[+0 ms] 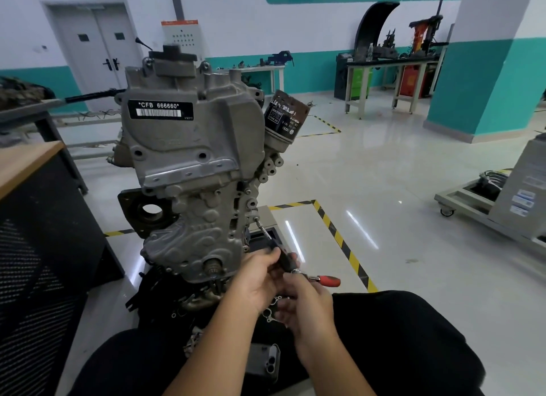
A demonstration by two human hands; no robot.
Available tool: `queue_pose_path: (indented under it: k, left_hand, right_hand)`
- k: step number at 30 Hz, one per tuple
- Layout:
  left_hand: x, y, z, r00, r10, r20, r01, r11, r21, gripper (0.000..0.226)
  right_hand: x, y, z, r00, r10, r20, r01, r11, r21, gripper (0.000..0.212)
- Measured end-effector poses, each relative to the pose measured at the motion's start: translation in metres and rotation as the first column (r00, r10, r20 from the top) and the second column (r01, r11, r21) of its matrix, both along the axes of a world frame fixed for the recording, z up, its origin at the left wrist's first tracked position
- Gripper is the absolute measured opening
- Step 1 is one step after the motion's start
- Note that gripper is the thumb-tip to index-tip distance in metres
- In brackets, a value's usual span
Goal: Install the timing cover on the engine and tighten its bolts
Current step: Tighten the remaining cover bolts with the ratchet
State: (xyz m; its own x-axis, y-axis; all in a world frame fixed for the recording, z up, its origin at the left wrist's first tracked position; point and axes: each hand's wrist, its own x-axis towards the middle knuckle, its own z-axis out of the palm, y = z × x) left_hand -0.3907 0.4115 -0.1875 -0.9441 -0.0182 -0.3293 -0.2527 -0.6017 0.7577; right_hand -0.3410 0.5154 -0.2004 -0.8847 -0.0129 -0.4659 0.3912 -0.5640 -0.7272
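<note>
**Ratchet on a side bolt**

My left hand (260,273) pinches the black extension (283,258); my right hand (301,299) grips the ratchet (323,280). Its tip meets a bolt (256,218) at the cover (195,218), already seated on the engine (192,124). Rigid metal, likely slippery: I'd steady the shaft.

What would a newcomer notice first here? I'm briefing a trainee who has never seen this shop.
The grey engine stands upright in the middle, a black label near its top and an oil filter at its upper right. Low at its right edge, both hands work a red-handled ratchet.
</note>
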Motion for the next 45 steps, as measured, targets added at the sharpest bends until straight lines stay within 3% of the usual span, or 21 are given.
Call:
queue_pose_path:
  k: [4, 6, 9, 11, 12, 14, 16, 19, 21, 23, 25, 27, 29, 30, 31, 33, 34, 37, 39, 41, 45]
  left_hand:
    - [0.000, -0.003, -0.007, 0.999, 0.032, 0.027, -0.032, 0.999, -0.016, 0.021]
    - [0.001, -0.003, -0.011, 0.999, 0.033, 0.036, -0.031, 0.998, -0.056, 0.023]
    - [0.001, 0.000, -0.014, 0.999, 0.033, 0.023, -0.033, 0.999, -0.022, 0.035]
    - [0.000, 0.000, -0.014, 0.998, 0.056, 0.016, -0.055, 0.998, -0.031, 0.033]
    - [0.000, 0.000, -0.014, 0.997, 0.074, 0.019, -0.073, 0.996, -0.046, 0.028]
    - [-0.002, 0.001, -0.015, 0.993, 0.114, 0.042, -0.112, 0.992, -0.057, 0.011]
    - [-0.004, 0.001, -0.017, 0.987, 0.138, 0.084, -0.135, 0.990, -0.036, 0.007]
    - [-0.006, 0.001, -0.019, 0.983, 0.143, 0.111, -0.142, 0.990, -0.022, 0.004]
    - [-0.006, 0.003, -0.022, 0.985, 0.146, 0.091, -0.147, 0.989, 0.003, 0.006]
    - [-0.004, 0.006, -0.022, 0.989, 0.118, 0.094, -0.121, 0.992, 0.026, 0.007]
    - [0.000, 0.007, -0.021, 0.991, 0.051, 0.128, -0.060, 0.996, 0.072, 0.012]
    - [0.003, 0.003, -0.020, 0.990, -0.001, 0.139, -0.002, 1.000, 0.022, 0.017]
    - [0.005, 0.002, -0.019, 0.993, -0.001, 0.122, 0.010, 0.998, -0.066, 0.018]
    - [0.006, 0.003, -0.019, 0.994, 0.016, 0.109, -0.005, 0.995, -0.102, 0.016]
    - [0.006, 0.005, -0.018, 0.995, 0.040, 0.096, -0.028, 0.992, -0.127, 0.018]
    - [0.007, 0.007, -0.017, 0.992, 0.076, 0.096, -0.065, 0.991, -0.115, 0.023]
    - [0.008, 0.008, -0.016, 0.992, 0.077, 0.102, -0.067, 0.993, -0.094, 0.019]
    - [0.011, 0.008, -0.011, 0.994, 0.021, 0.111, -0.016, 0.999, -0.047, 0.017]
    - [0.011, 0.006, -0.010, 0.994, 0.012, 0.107, -0.008, 0.999, -0.037, 0.016]
    - [0.010, 0.006, -0.011, 0.993, 0.049, 0.104, -0.042, 0.996, -0.076, 0.014]
    - [0.012, 0.012, -0.013, 0.993, 0.087, 0.080, -0.081, 0.994, -0.079, 0.013]
  right_hand:
    - [-0.011, 0.003, 0.002, 0.972, -0.127, -0.196, 0.189, 0.922, 0.339, 0.024]
    - [-0.014, 0.008, 0.001, 0.951, -0.012, -0.310, 0.221, 0.729, 0.648, 0.024]
    - [-0.013, 0.010, -0.002, 0.892, 0.135, -0.431, 0.306, 0.520, 0.797, 0.025]
    - [-0.012, 0.009, 0.001, 0.910, 0.074, -0.408, 0.278, 0.622, 0.732, 0.024]
    - [-0.013, 0.009, 0.004, 0.952, 0.004, -0.305, 0.199, 0.753, 0.628, 0.022]
    - [-0.009, 0.009, 0.014, 1.000, 0.026, -0.008, -0.025, 0.993, 0.116, 0.021]
    - [-0.008, 0.008, 0.017, 0.980, 0.138, 0.143, -0.115, 0.981, -0.159, 0.022]
    - [-0.005, 0.001, 0.008, 0.996, 0.093, -0.007, -0.091, 0.981, 0.173, 0.006]
    - [-0.007, -0.002, 0.000, 0.981, -0.004, -0.196, 0.101, 0.868, 0.486, 0.017]
    - [-0.010, -0.007, -0.002, 0.962, -0.009, -0.273, 0.170, 0.803, 0.571, 0.025]
    - [-0.008, -0.005, -0.003, 0.967, -0.049, -0.249, 0.173, 0.845, 0.505, 0.017]
    - [-0.008, -0.004, 0.007, 0.996, -0.084, -0.032, 0.087, 0.992, 0.087, 0.015]
    - [-0.013, 0.001, 0.012, 0.992, -0.046, 0.119, 0.077, 0.960, -0.271, 0.024]
    - [-0.014, 0.002, 0.010, 0.995, -0.042, 0.096, 0.062, 0.974, -0.219, 0.023]
    - [-0.014, 0.002, 0.008, 0.999, -0.037, 0.025, 0.037, 0.999, -0.005, 0.020]
    - [-0.015, 0.002, -0.002, 0.986, -0.034, -0.162, 0.115, 0.845, 0.523, 0.022]
    - [-0.016, 0.002, -0.004, 0.970, -0.035, -0.241, 0.182, 0.762, 0.622, 0.024]
    - [-0.014, -0.001, 0.000, 0.967, -0.011, -0.255, 0.169, 0.775, 0.609, 0.017]
    - [-0.010, -0.001, 0.014, 0.999, 0.003, -0.036, 0.002, 0.992, 0.123, 0.019]
    - [-0.010, 0.000, 0.019, 0.995, 0.047, 0.086, -0.020, 0.956, -0.294, 0.019]
    - [-0.020, 0.002, 0.007, 0.991, -0.087, -0.104, 0.106, 0.977, 0.187, 0.014]
